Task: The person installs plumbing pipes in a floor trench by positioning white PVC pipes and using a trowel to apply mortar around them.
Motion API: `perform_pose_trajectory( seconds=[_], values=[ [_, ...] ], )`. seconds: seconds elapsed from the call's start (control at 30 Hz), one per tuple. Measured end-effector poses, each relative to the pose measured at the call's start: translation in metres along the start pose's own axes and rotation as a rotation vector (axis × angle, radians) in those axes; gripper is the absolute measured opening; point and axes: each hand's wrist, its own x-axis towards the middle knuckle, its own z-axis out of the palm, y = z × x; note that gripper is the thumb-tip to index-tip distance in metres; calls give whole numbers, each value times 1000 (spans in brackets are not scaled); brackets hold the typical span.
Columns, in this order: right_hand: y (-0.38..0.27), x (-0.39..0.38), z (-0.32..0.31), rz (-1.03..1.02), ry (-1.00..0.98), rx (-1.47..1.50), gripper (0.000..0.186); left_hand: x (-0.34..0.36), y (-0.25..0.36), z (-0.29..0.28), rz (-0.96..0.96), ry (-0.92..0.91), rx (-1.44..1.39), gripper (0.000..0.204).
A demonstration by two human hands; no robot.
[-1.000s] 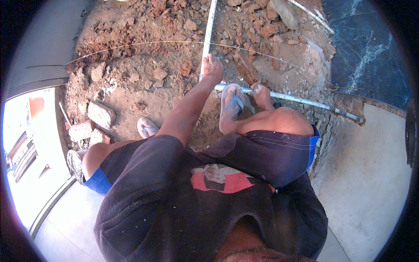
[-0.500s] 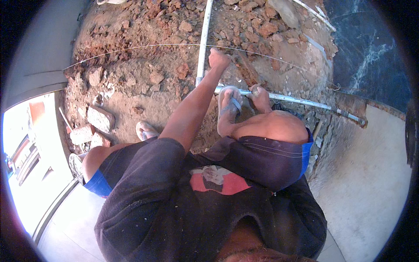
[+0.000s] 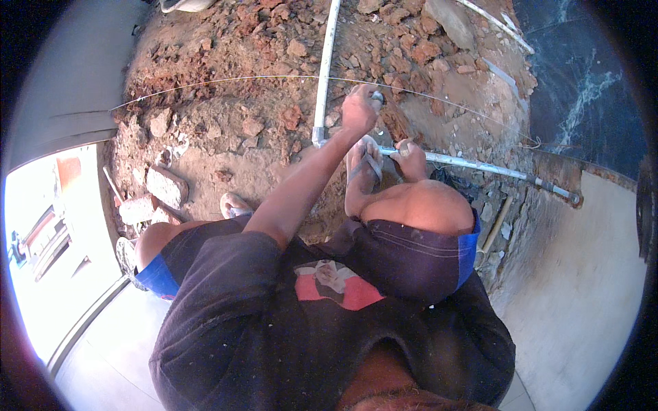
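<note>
My left hand (image 3: 359,109) is closed in a fist over the dirt, just right of the upright white pipe (image 3: 327,58). A small greyish end (image 3: 377,97) shows at its fingers; what it belongs to I cannot make out. My right hand (image 3: 410,162) is closed round the crosswise white pipe (image 3: 473,163), beside my right foot (image 3: 363,164) in a sandal. My right knee hides the right forearm. A grey fitting (image 3: 319,135) sits at the near end of the upright pipe, and my left forearm crosses close to it.
A thin string (image 3: 260,77) stretches across the rubble (image 3: 411,51). Broken bricks (image 3: 166,188) lie at the left, near my left foot (image 3: 234,204). Dark marbled slabs (image 3: 582,82) stand at the far right, with a pale floor (image 3: 569,274) nearer. Another white pipe (image 3: 497,26) lies beyond.
My left hand has come slightly nearer and right, and turned so that a greyish end shows at its fingers. My right hand stays at the crosswise pipe. The whole view has shifted a little.
</note>
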Motion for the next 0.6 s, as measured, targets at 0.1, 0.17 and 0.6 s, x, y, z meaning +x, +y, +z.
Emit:
perform_pose_trajectory(
  seconds=[0.1, 0.17, 0.6],
  values=[
    [-11, 0, 1, 55, -18, 15, 31, 20, -1, 4, 76, -47, -47, 26],
    [-2, -1, 7, 87, 9, 14, 30, 31, 11, 2, 80, -66, -97, 27],
    [-45, 17, -18, 92, 220, -30, 19, -9, -49, -21, -46, -500, 499, 48]
  ],
)
